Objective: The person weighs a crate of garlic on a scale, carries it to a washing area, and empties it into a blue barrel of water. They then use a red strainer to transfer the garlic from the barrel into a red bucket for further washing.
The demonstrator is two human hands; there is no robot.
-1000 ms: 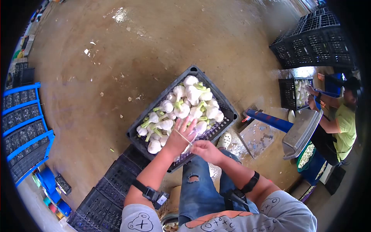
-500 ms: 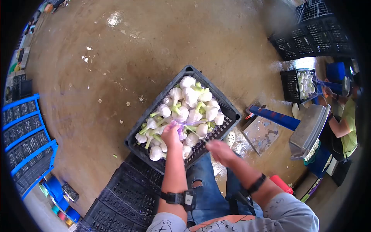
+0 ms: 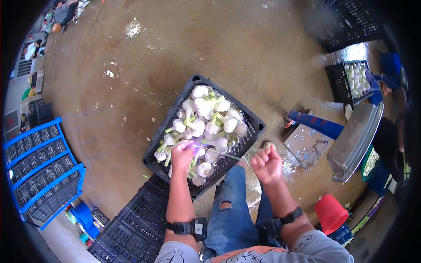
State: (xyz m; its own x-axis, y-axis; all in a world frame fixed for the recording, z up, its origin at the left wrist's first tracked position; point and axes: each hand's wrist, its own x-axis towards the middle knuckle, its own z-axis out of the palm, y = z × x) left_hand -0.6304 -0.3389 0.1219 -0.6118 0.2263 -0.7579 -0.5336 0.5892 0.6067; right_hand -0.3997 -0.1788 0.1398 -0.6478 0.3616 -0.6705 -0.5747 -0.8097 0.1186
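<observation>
A black plastic crate [image 3: 158, 127] is filled with white garlic bulbs [image 3: 203, 106] on short green stems. My left hand [image 3: 181, 154] is pinched closed over the crate's near left part, beside a small purple patch whose kind I cannot make out. From its fingertips a thin pale cord [image 3: 219, 152] stretches rightward past the crate's rim, ending in loose loops near my right hand [image 3: 267, 164]. That hand is raised beyond the crate's right side, fingers curled into a fist around the cord's end; the exact grip is partly hidden.
Stacked black crates [image 3: 131, 219] stand below the crate's near left side. To the right are a grey scale-like machine [image 3: 353, 144], a red bucket [image 3: 330, 213] and another garlic crate [image 3: 337, 83]. Blue-edged racks [image 3: 48, 171] stand left. The brown floor [image 3: 101, 144] looks wet.
My right hand has moved right and up, away from the crate, drawing the cord out longer. My left hand has shifted slightly left. The whole view has turned a little.
</observation>
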